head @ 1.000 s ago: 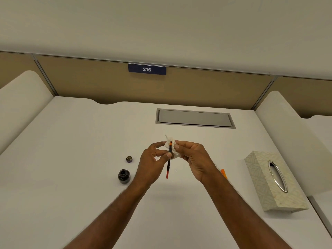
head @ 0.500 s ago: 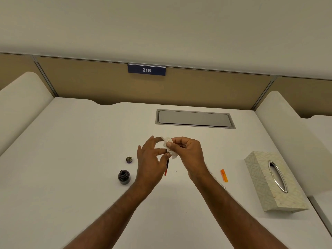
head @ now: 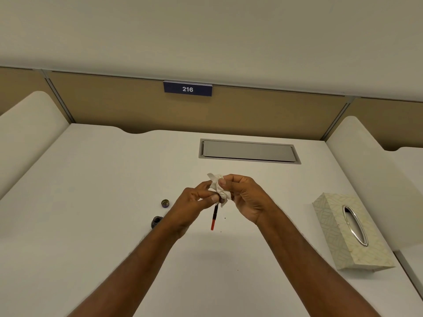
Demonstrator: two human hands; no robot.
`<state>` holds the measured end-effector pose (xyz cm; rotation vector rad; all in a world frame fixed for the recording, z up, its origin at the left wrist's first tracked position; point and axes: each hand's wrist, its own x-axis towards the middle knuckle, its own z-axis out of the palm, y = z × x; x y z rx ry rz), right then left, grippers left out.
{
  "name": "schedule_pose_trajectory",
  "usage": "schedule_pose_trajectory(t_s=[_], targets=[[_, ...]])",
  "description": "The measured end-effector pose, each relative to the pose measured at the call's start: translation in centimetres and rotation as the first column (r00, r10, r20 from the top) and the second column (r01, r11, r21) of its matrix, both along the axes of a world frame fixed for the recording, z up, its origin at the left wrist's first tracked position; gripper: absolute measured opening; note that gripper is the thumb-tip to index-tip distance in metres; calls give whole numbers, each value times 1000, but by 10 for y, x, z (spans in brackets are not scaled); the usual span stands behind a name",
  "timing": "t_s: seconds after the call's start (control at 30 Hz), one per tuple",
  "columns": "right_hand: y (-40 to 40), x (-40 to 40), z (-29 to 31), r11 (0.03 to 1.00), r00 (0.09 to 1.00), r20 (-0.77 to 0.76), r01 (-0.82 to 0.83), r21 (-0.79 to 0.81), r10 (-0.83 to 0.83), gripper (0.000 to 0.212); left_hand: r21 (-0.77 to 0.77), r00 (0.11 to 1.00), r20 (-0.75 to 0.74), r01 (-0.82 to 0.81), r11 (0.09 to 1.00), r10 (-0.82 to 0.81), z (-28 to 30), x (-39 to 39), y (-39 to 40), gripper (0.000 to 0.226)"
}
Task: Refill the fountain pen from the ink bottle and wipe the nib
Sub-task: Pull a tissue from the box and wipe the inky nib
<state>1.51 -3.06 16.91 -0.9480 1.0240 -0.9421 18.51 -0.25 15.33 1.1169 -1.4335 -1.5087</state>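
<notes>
My left hand [head: 191, 203] pinches the fountain pen [head: 214, 217] near its upper end; the black and red barrel hangs down toward the desk. My right hand [head: 246, 199] squeezes a crumpled white tissue [head: 218, 188] around the pen's top, so the nib is hidden inside the tissue. The open ink bottle [head: 156, 221] stands on the desk just left of my left wrist, partly covered by it. Its small round cap [head: 165, 203] lies a little farther back.
A patterned tissue box [head: 336, 227] with an oval slot lies at the right. A grey cable hatch [head: 249, 151] is set into the white desk [head: 91, 202] behind my hands. Padded dividers flank both sides. Small dark specks dot the desk near the pen.
Both hands drew closer together and the tissue closed tighter around the pen's top. The pen's barrel shows again below my left hand. My right forearm now covers the orange piece on the desk.
</notes>
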Motion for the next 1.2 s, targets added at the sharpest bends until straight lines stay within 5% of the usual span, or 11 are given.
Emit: schedule_pose_trajectory(t_s=[0.1, 0.33, 0.53, 0.9, 1.2], targets=[[0, -2, 0, 1000, 1000, 11, -23, 22, 23, 14, 37, 999, -47, 29, 999, -28, 1, 0, 0, 17], [3, 4, 0, 983, 964, -194, 171, -67, -181, 11, -281, 921, 254, -222, 934, 295, -9, -13, 3, 11], [8, 11, -1, 954, 934, -202, 272, -130, -294, 9, -288, 862, 346, -279, 916, 371, -14, -18, 1, 10], [-1, -4, -9, 931, 938, -34, 346, 120, -344, 6, -210, 910, 230, -299, 931, 344, -11, -16, 10, 14], [12, -12, -23, 888, 889, -48, 458, 40, -456, 16, -2, 940, 2, -341, 940, 341, -7, -13, 8, 17]])
